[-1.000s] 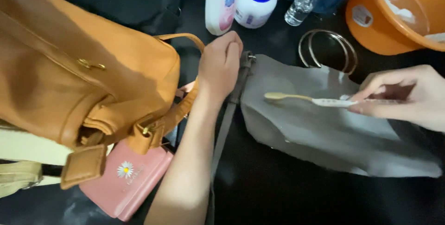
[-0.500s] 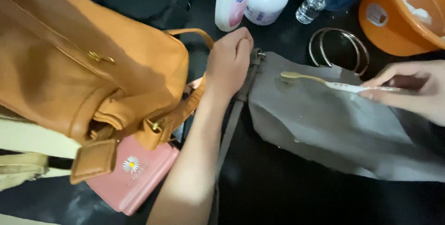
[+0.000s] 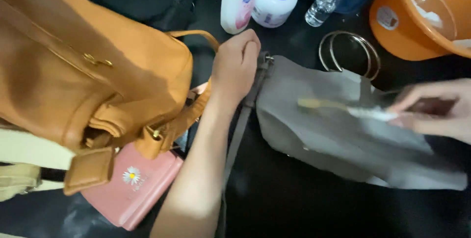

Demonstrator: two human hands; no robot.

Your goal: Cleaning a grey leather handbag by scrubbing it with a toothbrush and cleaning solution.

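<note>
The flat grey fabric bag (image 3: 338, 140) lies on the dark table, its right end cut off. The left hand (image 3: 235, 66) is clenched on its strap corner. The right hand (image 3: 436, 110), partly out of frame, grips a blurred yellow-headed toothbrush (image 3: 338, 108) lying left-right, head leftward on the bag.

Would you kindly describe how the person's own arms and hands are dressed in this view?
Both are bare. The left hand and its forearm show no sleeve, glove, watch or ring. The right hand also shows no glove or ring; it is motion-blurred, and its arm lies outside the view.
</note>
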